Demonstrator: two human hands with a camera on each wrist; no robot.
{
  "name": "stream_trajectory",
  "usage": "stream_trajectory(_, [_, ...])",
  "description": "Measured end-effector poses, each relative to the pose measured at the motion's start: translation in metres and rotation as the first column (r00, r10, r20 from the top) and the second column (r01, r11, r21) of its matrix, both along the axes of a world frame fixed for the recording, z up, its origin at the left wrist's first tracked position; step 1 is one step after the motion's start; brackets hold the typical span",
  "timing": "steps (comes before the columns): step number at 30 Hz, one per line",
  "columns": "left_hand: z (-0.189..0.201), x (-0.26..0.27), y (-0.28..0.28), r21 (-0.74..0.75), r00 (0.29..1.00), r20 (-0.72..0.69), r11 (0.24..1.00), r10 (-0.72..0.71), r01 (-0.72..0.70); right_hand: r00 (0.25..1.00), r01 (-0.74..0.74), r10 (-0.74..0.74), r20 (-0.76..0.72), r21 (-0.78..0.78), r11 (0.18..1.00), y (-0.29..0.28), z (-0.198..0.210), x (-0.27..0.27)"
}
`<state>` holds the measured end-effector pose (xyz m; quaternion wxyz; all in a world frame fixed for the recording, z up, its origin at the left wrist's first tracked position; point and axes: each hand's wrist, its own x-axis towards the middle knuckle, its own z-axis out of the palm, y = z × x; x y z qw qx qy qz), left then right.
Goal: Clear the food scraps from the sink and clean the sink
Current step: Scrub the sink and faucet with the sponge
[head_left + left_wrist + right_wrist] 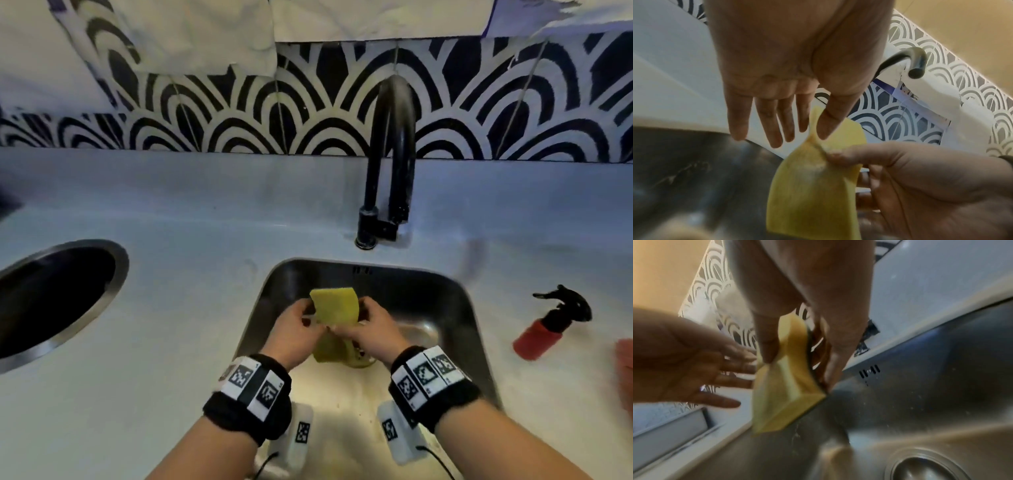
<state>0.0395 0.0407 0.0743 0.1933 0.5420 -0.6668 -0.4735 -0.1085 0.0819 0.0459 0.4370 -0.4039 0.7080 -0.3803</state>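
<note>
A yellow sponge [337, 305] with a dark scouring side hangs above the steel sink [428, 301]. My right hand [370, 329] pinches the sponge [785, 402] at its middle between thumb and fingers, so it bends. My left hand [298, 329] is beside it with straight, spread fingers [731, 368]; in the left wrist view its thumb [828, 123] touches the sponge's [812, 194] upper edge. The sink's drain [920, 467] lies under the hands. Small pale specks [795, 433] cling to the sink wall.
A black curved faucet [394, 137] stands behind the sink. A red spray bottle [544, 332] with a black trigger lies on the white counter to the right. A round steel-rimmed opening [51, 294] is set into the counter on the left. Patterned tiles back the counter.
</note>
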Motion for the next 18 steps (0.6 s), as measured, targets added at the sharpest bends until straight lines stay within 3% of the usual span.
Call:
stream_trajectory(3, [-0.005, 0.013, -0.035, -0.151, 0.991, 0.135, 0.988, -0.013, 0.033, 0.987, 0.154, -0.154, 0.039, -0.007, 0.988, -0.030, -0.024, 0.017])
stream_trajectory(7, [-0.011, 0.025, -0.076, -0.224, 0.957, 0.287, 0.968, -0.048, 0.115, 0.952, 0.307, -0.307, -0.007, 0.048, 0.951, -0.074, -0.059, 0.033])
stream_trajectory(13, [-0.034, 0.030, -0.125, -0.144, 0.860, 0.485, 0.955, -0.160, 0.259, 0.910, 0.414, -0.414, -0.016, 0.068, 0.908, -0.135, -0.095, 0.041])
stream_trajectory(18, [-0.040, 0.032, -0.143, -0.080, 0.846, 0.504, 0.965, -0.176, 0.248, 0.916, 0.397, -0.397, -0.062, -0.007, 0.918, -0.177, -0.121, 0.051])
